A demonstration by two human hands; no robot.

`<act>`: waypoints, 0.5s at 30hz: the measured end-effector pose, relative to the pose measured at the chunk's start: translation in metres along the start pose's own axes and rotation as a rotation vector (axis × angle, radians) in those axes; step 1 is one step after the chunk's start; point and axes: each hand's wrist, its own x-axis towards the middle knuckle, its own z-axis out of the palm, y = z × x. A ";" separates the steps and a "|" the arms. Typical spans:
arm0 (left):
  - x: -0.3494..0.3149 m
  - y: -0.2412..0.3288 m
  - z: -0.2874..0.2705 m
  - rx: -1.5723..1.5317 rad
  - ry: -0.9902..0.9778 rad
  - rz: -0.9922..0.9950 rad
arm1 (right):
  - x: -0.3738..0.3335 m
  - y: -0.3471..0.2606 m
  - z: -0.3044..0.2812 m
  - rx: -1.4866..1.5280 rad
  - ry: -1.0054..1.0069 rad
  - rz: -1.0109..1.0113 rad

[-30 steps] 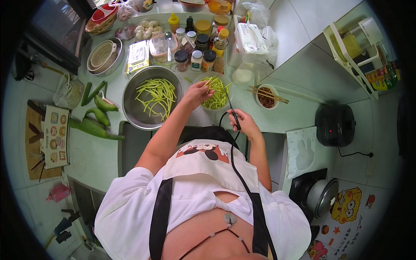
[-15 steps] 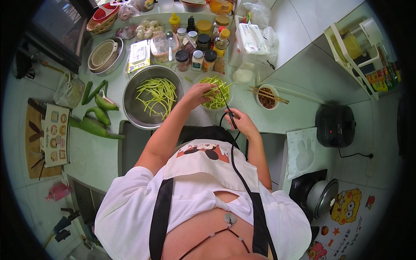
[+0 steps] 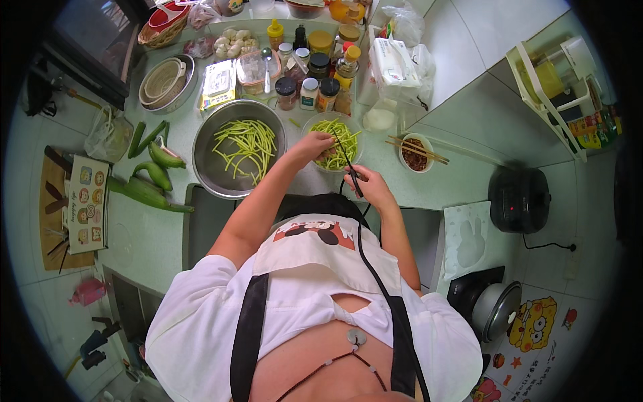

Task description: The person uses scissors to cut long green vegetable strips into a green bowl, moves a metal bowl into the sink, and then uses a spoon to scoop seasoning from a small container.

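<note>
A clear bowl (image 3: pixel 360 137) of cut green bean pieces (image 3: pixel 345 134) stands at the counter's front edge. My left hand (image 3: pixel 315 147) is at its left side, fingertips pinched together over the beans; what they hold, if anything, is too small to tell. Just below the bowl's right side, my right hand (image 3: pixel 372 187) is closed with its fingers curled. A black cable (image 3: pixel 360 234) hangs across the view in front of that hand and hides its fingertips. Left of the bowl, a metal basin (image 3: pixel 199 164) contains long green beans (image 3: pixel 246 144).
Seasoning jars (image 3: pixel 309 94) and bottles crowd behind the bowl. A small bowl of dark reddish food (image 3: pixel 414 155) with chopsticks (image 3: pixel 429 153) across it stands to the right. Green gourds (image 3: pixel 151 194) lie left of the basin. A black rice cooker (image 3: pixel 519 199) is farther right.
My left hand has drawn back slightly toward the bowl's near left side, its fingers now pinched together. My right hand has shifted a little toward the left hand.
</note>
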 end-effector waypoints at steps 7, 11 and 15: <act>0.007 -0.005 -0.002 -0.120 -0.001 -0.065 | 0.003 0.004 -0.001 0.118 -0.015 0.071; 0.024 -0.035 -0.017 -0.150 -0.081 0.220 | 0.002 0.004 -0.007 0.177 0.048 0.068; 0.019 -0.024 -0.012 -0.245 -0.097 0.244 | -0.003 -0.003 -0.013 0.224 0.092 0.062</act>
